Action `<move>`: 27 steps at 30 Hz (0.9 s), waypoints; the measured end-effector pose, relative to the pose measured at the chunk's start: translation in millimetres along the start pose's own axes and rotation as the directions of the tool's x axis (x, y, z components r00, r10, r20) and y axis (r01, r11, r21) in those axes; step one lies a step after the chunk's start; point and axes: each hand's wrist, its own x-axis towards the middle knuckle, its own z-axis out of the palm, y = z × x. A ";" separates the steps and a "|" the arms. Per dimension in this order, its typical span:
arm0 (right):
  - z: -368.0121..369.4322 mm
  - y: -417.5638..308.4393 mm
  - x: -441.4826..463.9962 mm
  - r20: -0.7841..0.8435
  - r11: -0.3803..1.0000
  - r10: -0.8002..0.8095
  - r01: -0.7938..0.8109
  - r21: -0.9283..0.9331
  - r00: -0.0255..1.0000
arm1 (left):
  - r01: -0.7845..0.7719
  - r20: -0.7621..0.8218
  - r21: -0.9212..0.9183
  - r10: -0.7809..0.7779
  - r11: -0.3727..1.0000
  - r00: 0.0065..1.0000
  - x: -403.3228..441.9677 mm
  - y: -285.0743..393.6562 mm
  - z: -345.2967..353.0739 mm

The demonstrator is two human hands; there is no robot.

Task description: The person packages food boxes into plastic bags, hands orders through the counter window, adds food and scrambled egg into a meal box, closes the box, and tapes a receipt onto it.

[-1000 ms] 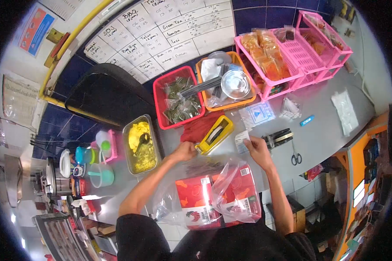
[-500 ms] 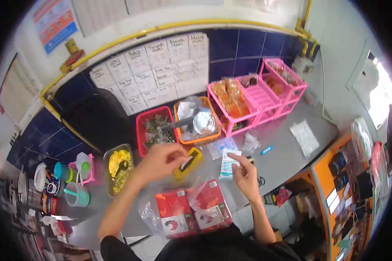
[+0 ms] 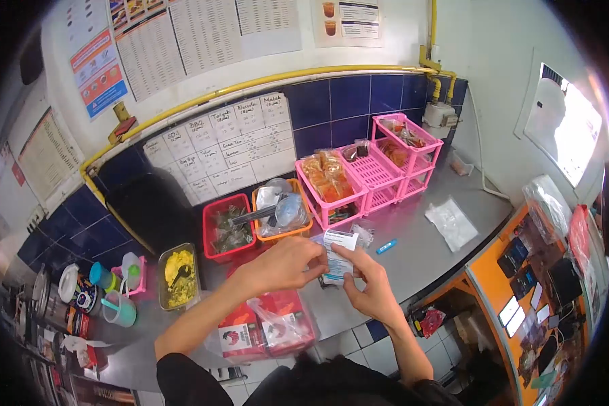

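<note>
My right hand pinches a printed paper slip at its right edge, above the grey counter. Against the slip's left side are the curled fingers of my left hand; whether they hold anything small is hidden. Below my left hand stand two red and white boxes in a clear plastic bag, near the counter's front edge. The yellow tape dispenser is hidden behind my left hand.
A red basket of dark packets, an orange basket and pink racks line the back. A metal tray of yellow food stands left. A blue cutter and a plastic packet lie right.
My left hand has left the tape dispenser and moved right to the paper slip. My right hand has turned and raised the slip. The view has tilted up and shifted.
</note>
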 end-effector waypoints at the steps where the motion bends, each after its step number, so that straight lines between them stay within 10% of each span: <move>1: -3.0 0.8 -2.4 0.010 1.000 -0.004 0.004 0.011 1.000 | 0.014 -0.004 0.004 -0.014 1.000 1.000 1.5 4.7 1.3; 11: -9.4 -24.3 -6.2 0.170 0.989 -0.139 0.147 -0.035 0.976 | 0.363 0.066 -0.090 -0.358 0.927 0.931 -28.4 27.5 3.6; 18: 37.3 -65.2 -1.5 0.261 0.980 -0.183 0.155 0.124 0.948 | 0.109 -0.378 -0.471 -0.312 0.875 0.872 -114.4 44.4 17.9; 22: 90.6 -67.9 -11.2 0.104 0.941 -0.113 0.073 0.329 0.988 | 0.118 -0.585 -0.620 -0.557 0.776 0.590 -180.2 47.7 32.4; 23: 108.2 -56.6 -19.6 0.034 0.971 0.019 -0.027 0.237 0.999 | 0.125 -0.617 -0.671 -0.644 0.731 0.453 -193.1 44.3 30.9; 27: 168.1 -15.2 -44.3 0.038 0.953 0.059 -0.045 -0.298 0.998 | 0.413 -0.553 -0.431 -0.596 0.803 0.582 -230.6 38.0 4.6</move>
